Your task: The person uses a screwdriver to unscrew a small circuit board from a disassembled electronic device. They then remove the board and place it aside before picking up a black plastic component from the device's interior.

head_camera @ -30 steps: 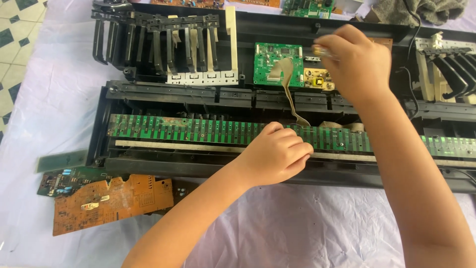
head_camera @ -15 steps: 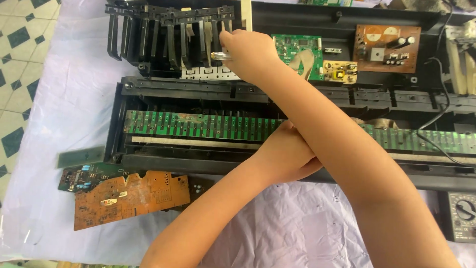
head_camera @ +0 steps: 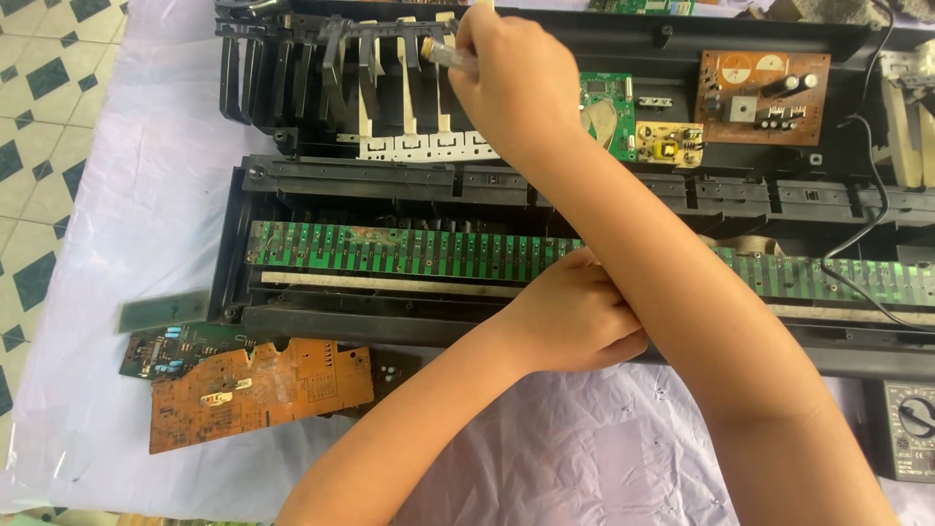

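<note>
1. A rusty orange circuit board (head_camera: 258,392) is lying at 8 o'clock, near the cloth's (head_camera: 146,195) edge.
2. The left hand (head_camera: 575,317) is pressing, fingers curled together, on the long green contact strip (head_camera: 390,251).
3. The right hand (head_camera: 506,83), at 12 o'clock, is pinching a clear-handled tool (head_camera: 443,54) over black plastic keys (head_camera: 331,78).

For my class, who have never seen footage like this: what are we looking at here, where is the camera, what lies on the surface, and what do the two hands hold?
The one picture comes from a camera on a person's head, looking down. On a pale cloth lies an opened electronic keyboard, its long green circuit strip exposed. Loose boards lie beside it, one orange. The arms cross. The right hand holds a small clear-handled tool over the black key levers. The left hand rests closed on the case's front edge, seemingly holding nothing.
</note>
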